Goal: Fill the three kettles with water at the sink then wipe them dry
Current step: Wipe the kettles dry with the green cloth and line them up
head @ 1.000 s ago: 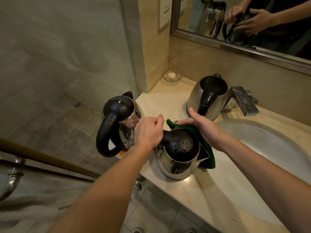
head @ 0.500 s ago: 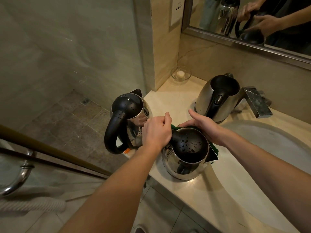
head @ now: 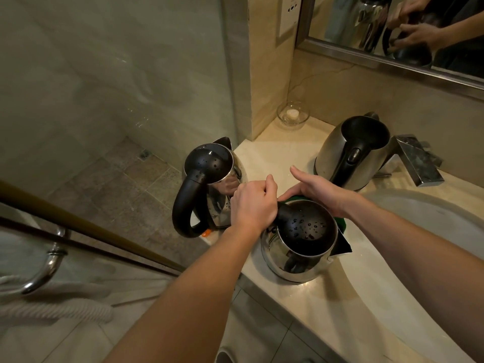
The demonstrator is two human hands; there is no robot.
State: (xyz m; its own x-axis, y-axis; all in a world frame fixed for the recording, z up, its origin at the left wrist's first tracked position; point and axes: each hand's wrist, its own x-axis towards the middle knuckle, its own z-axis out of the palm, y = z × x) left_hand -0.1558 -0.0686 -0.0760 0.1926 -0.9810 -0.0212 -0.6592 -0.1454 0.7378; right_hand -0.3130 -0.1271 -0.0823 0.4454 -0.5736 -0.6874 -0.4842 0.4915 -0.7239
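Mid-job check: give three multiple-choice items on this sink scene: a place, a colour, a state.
1. The small clear glass bowl stands: A in the basin; B in the back corner of the beige stone counter; C on the floor.
2. The cloth under the right hand is: A green; B white; C red.
3. The black lid of the near steel kettle is: A dry; B off; C beaded with droplets.
B, it sits by the wall; A, green shows beside the kettle; C, drops glint on the lid.
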